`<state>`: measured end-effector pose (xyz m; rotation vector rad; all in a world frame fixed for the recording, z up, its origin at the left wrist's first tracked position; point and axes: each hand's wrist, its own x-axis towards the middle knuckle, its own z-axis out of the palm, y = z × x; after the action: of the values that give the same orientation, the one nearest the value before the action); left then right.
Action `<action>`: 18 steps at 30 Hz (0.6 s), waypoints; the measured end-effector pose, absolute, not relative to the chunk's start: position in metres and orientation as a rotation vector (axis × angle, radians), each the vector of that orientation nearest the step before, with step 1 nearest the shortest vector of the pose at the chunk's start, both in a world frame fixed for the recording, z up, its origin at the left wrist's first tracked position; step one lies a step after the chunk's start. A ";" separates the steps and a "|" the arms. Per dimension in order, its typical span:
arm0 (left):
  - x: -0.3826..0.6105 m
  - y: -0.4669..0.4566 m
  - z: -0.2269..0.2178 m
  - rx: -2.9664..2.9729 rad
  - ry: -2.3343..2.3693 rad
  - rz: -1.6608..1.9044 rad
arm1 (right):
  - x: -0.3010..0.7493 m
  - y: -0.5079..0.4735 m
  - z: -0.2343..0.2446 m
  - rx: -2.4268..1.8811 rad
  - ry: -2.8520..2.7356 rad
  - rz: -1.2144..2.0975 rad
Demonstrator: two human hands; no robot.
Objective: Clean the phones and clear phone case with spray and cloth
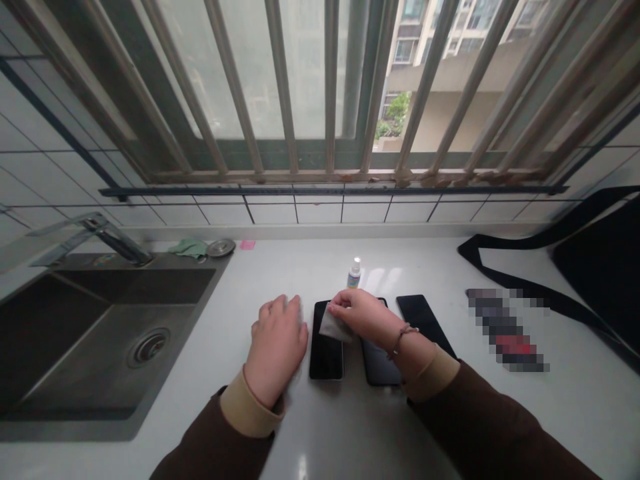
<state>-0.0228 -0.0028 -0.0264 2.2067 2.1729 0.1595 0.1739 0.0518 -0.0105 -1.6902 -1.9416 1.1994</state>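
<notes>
A thin greyish-white cloth [334, 327] hangs from the pinched fingers of my right hand [357, 308], over the upper part of a black smartphone [326, 357]. Just left of that phone, my left hand [280, 337] is held palm down with its fingers stretched; whether it touches the counter I cannot tell. Under my right wrist lies a second dark phone [379, 363], partly covered by the hand. Further right a third black phone [425, 317] lies at a slant, its lower part close to my sleeve. A small clear bottle with a white cap [355, 273] stands behind my right hand.
The white counter [210, 407] has a steel sink [165, 320] at the left with a faucet [120, 243]. A green cloth [189, 248], a round metal strainer [221, 248] and a pink piece [248, 245] lie behind. At right are a blurred-out object [505, 330] and a black strap [520, 287].
</notes>
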 end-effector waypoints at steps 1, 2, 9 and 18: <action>-0.024 -0.002 -0.027 2.206 2.162 0.146 | 0.172 0.053 -0.010 -1.696 -1.975 1.181; -0.025 -0.002 -0.027 2.209 2.151 0.140 | 0.169 0.055 -0.009 -1.702 -2.010 1.156; -0.027 -0.002 -0.026 2.232 2.110 0.148 | 0.152 0.058 -0.003 -1.779 -2.214 0.850; -0.028 -0.001 -0.031 2.282 2.081 0.189 | 0.144 0.053 -0.001 -1.787 -2.345 0.716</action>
<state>-0.0280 -0.0005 -0.0309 2.2824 2.0814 0.1887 0.1438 0.0533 -0.0014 -1.7868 -2.3452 0.7159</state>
